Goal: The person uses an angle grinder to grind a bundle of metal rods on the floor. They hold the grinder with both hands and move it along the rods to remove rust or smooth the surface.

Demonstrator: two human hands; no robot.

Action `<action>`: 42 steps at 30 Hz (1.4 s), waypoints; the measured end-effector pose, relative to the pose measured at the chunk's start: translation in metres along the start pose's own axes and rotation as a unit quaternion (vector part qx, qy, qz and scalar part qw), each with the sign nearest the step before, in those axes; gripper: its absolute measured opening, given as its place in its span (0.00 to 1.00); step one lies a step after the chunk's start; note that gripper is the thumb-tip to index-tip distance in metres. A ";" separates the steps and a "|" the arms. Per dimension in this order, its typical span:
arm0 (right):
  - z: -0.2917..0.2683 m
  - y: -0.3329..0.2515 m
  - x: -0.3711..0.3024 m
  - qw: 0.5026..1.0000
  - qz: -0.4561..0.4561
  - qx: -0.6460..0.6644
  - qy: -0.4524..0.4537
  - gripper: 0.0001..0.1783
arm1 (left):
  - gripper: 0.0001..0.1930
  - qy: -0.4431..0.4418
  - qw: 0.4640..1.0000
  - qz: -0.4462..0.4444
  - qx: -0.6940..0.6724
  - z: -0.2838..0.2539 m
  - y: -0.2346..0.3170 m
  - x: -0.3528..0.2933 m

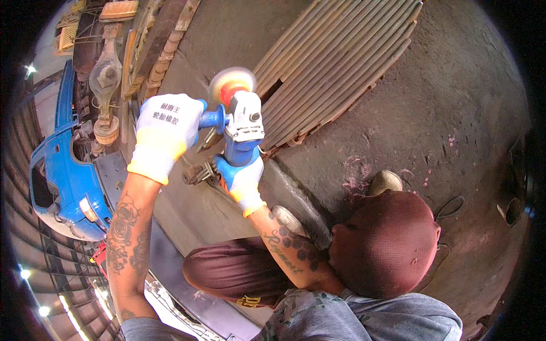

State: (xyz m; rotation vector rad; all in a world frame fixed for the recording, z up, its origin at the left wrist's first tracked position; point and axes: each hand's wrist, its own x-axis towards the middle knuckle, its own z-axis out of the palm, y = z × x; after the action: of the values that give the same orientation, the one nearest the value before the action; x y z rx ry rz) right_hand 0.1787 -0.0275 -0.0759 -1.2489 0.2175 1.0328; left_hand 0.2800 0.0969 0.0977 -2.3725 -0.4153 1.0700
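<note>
Both my hands hold an angle grinder (245,116) with a blue body and a silver head. My left hand (166,126), in a white, orange and blue glove, is closed round the blue side handle (212,119). Lower down, my right hand (243,177) wraps the blue body in the same kind of glove. The round disc (232,85) has a red-orange middle and a blurred pale rim. It appears beside the left edge of a stack of long, ribbed, rusty strips (335,68); whether it touches them I cannot tell.
Below the grinder lies a toothed metal part (199,173). At left stand a blue vehicle cab (74,182), an axle housing (106,77) and stacked rusty beams (162,62). A long grey panel (199,298) lies near my maroon-clad knees (387,244). A cable loop (450,207) rests on the dirty floor (455,113).
</note>
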 end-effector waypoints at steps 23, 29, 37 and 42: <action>-0.008 -0.040 0.037 0.998 -0.008 0.046 0.052 0.35 | 0.05 0.074 0.996 0.036 0.028 -0.047 -0.003 0.051; -0.016 -0.068 0.068 0.994 -0.043 0.073 0.075 0.31 | 0.06 0.091 0.994 0.029 0.059 -0.077 0.005 0.081; -0.041 -0.094 0.085 0.982 -0.045 0.129 0.131 0.33 | 0.06 0.111 0.989 0.057 0.081 -0.125 0.034 0.104; -0.032 -0.078 0.076 0.982 -0.076 0.140 0.099 0.26 | 0.05 0.114 0.989 0.060 0.070 -0.110 0.027 0.093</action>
State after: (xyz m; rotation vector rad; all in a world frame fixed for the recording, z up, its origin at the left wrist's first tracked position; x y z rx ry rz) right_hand 0.2905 -0.0113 -0.0835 -1.0922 0.4013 0.7191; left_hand 0.4255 0.0821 0.0886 -2.3829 -0.1126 0.8344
